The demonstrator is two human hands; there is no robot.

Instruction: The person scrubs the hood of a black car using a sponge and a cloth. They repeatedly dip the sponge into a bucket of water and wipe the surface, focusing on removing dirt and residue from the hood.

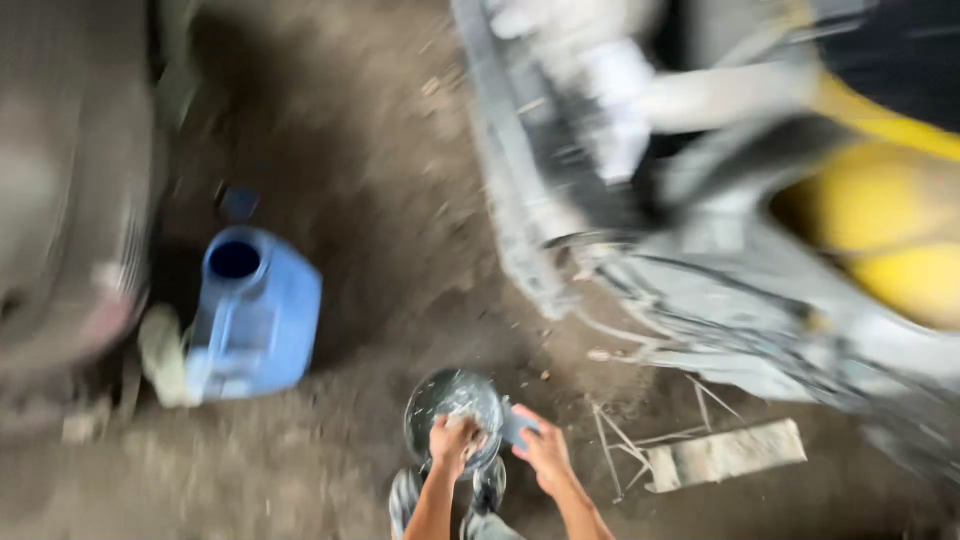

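Down low over the dirt floor (380, 200), the left hand (452, 440) was fisted inside the small metal bowl (452, 410), scrubbing apparently, while the right hand (543, 452) pinched a grey scrap (516, 424) beside its rim, steadying needed next.

L hand (455, 441) in metal bowl (440, 400), R hand (545, 452) beside; blue jug (255, 320) nearby.
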